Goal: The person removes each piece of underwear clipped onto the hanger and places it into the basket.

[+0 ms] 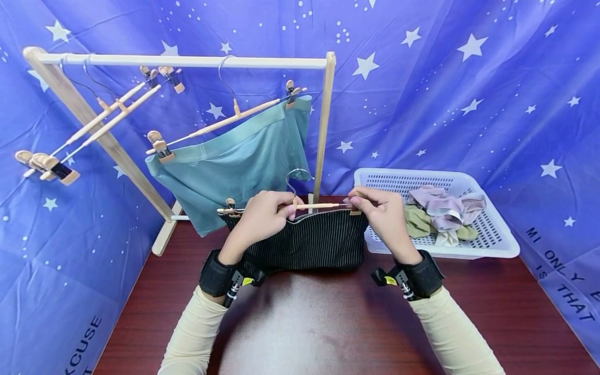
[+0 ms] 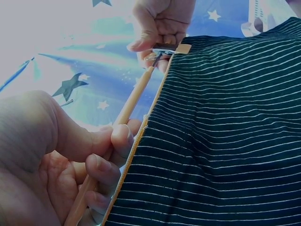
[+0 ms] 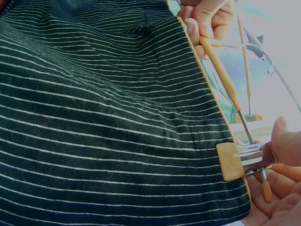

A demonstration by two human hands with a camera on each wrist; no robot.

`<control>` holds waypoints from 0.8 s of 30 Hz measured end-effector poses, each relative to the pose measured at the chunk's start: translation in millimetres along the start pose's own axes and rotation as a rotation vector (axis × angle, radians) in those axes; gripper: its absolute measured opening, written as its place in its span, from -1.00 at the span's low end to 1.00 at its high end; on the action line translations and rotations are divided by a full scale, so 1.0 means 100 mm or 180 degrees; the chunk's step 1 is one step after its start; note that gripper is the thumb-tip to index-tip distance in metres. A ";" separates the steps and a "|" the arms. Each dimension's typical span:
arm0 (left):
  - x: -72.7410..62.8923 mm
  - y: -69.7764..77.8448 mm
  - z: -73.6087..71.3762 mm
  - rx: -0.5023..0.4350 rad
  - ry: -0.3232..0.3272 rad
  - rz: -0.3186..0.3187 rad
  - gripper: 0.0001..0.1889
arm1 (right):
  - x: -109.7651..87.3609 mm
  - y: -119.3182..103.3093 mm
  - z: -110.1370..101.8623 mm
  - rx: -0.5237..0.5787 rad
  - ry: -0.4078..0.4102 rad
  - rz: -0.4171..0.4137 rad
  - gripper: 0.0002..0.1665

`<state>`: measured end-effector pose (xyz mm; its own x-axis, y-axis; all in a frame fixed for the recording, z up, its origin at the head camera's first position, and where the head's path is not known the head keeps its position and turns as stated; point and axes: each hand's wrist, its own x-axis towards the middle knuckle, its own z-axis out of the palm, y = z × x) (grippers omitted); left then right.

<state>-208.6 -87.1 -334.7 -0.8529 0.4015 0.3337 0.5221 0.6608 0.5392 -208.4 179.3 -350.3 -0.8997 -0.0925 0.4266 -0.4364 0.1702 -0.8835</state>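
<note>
A black garment with thin white stripes point(image 1: 304, 239) hangs from a clip hanger point(image 1: 319, 206) just above the table. My left hand point(image 1: 262, 214) grips the middle of the hanger's wooden bar, fingers curled round it, as the left wrist view shows. At the right end, my right hand point(image 1: 385, 211) pinches a clip point(image 3: 230, 162), whose tan pad lies over the garment's waistband. Another clip point(image 1: 230, 204) sits at the hanger's left end, partly behind my left hand. The metal hook point(image 1: 289, 182) points upward.
Behind stands a wooden rack point(image 1: 187, 61), from which teal shorts point(image 1: 234, 156) hang on a clip hanger. Two bare clip hangers point(image 1: 112, 117) hang at its left. A white basket point(image 1: 503, 234) with crumpled clothes point(image 1: 442, 208) is at right on the dark red table point(image 1: 300, 323).
</note>
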 end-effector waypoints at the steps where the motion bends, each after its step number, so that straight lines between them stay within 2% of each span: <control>1: 0.00 0.00 0.00 -0.0001 0.0000 -0.0002 -0.73 | -0.01 0.00 0.00 0.0041 0.0002 0.0014 -0.86; 4: 0.01 0.01 0.01 -0.0032 -0.0009 0.0003 -0.72 | -0.01 -0.01 0.00 -0.0001 0.0035 -0.0023 -0.87; 11: 0.02 0.01 0.02 -0.0041 -0.0029 -0.0005 -0.73 | -0.02 0.01 0.01 -0.0321 0.0203 -0.0313 -0.88; 17: 0.03 0.04 0.03 -0.0120 -0.0056 0.0021 -0.72 | -0.04 0.00 0.02 -0.0585 0.0388 -0.0413 -0.88; 20: 0.03 0.05 0.03 -0.0144 -0.0074 -0.0001 -0.72 | -0.05 -0.02 0.02 -0.0540 0.0428 -0.0378 -0.89; 24: 0.04 0.07 0.02 -0.0131 -0.0077 -0.0026 -0.75 | -0.06 -0.03 0.01 -0.0316 0.0299 -0.0311 -0.88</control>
<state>-208.5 -79.6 -331.7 -0.8567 0.4119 0.3105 0.5144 0.6376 0.5735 -201.6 178.6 -350.7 -0.8478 -0.0220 0.5298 -0.5164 0.2612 -0.8155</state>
